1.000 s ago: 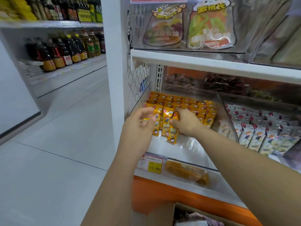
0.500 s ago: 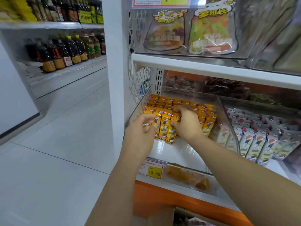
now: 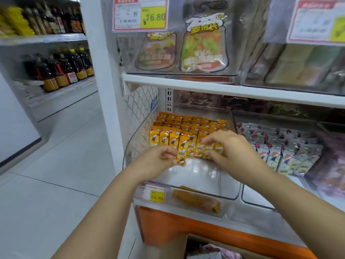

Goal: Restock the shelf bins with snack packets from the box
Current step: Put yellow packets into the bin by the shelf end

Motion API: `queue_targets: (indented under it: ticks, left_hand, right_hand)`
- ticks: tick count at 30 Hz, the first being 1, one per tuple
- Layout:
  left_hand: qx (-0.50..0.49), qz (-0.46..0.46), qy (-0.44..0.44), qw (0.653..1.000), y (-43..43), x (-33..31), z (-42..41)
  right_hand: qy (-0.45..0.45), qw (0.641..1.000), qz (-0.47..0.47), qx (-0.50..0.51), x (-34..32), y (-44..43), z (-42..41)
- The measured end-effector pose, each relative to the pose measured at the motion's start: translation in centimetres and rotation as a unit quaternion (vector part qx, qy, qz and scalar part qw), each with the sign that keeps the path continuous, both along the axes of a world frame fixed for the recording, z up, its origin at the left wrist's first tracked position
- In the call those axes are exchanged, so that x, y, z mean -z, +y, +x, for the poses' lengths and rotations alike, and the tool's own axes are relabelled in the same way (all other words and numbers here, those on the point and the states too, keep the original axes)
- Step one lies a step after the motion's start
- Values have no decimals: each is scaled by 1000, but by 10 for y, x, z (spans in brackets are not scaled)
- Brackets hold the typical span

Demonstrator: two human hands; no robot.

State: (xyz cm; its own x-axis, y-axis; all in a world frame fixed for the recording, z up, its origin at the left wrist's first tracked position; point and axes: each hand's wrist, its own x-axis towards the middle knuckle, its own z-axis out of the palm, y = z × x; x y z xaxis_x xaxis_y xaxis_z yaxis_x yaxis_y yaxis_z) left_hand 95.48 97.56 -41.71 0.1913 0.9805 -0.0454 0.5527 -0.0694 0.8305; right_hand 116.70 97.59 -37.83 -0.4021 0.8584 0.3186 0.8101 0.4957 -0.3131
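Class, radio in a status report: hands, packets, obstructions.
Left hand pinches one front-row yellow packet; right hand on neighbouring packets, grip blurred. Bin front floor bare. Nothing in the way.

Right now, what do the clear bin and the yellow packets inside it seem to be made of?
The clear bin looks like rigid, glossy transparent plastic: the wire mesh shows through its side wall. The yellow packets look like thin printed film, probably plastic, perhaps foil-lined; their glossy faces catch light.
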Motion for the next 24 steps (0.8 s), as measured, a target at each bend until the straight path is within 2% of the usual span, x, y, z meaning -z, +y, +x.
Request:
queue_targets:
  ticks: [3, 6, 10, 12, 15, 19, 21, 24]
  left_hand:
    - [107, -104, 63, 987, 13, -3, 8]
    - [174, -180, 153, 956, 26, 1, 14]
    - [252, -167, 301, 904, 31, 15, 24]
    - [258, -167, 303, 902, 31, 20, 29]
    - [238, -149, 248, 927, 34, 23, 26]
    - [133, -156, 20, 979, 41, 19, 21]
    - [92, -170, -70, 979, 41, 11, 24]
    - [52, -165, -150, 973, 40, -1, 28]
  right_hand:
    - [20, 1000, -3, -23, 9, -1, 17]
    - [40, 999, -3, -27, 13, -1, 19]
    - [59, 998, -8, -26, 18, -1, 19]
    - [80, 996, -13, -33, 20, -1, 21]
    - [93, 995, -12, -37, 21, 0, 21]
    - [100, 994, -5, -33, 22, 1, 21]
    - [100, 995, -9, -29, 22, 1, 21]
    - [98, 995, -15, -16, 21, 1, 22]
